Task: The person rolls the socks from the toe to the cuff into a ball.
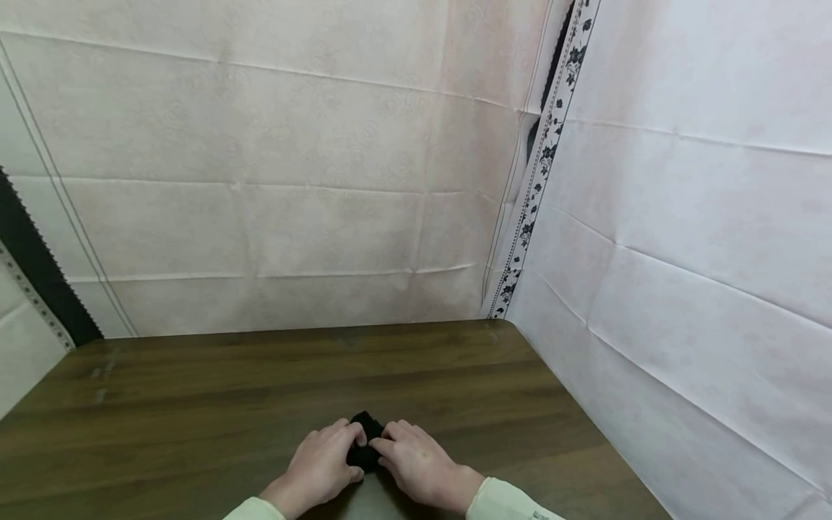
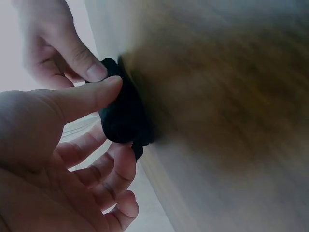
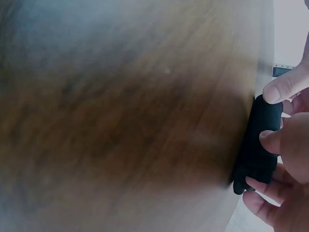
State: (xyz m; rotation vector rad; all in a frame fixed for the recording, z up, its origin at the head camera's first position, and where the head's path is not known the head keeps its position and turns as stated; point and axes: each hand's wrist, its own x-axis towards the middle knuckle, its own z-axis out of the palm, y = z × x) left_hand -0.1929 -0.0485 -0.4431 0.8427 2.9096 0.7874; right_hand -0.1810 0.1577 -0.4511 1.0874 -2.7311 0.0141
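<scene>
Roll of black, soft-looking fabric (image 1: 364,458), down at the near middle of a wood-grain table (image 1: 292,390). Can't tell for sure whether resting on it or held just above. Gripped from both sides, fwiw: on the left by the left hand (image 1: 321,460), with thumb pressed onto the roll and fingers curled against its edge; on the right by the right hand (image 1: 419,464), with thumb on the roll too and fingertips bent in at the end. Pale sleeves (image 1: 510,500) at both wrists. Beyond the far edge of the table, a creased pale sheet (image 1: 312,180); along the right, another whitish sheet (image 1: 702,217). Between those two, a strip of dark floral print (image 1: 541,170).
</scene>
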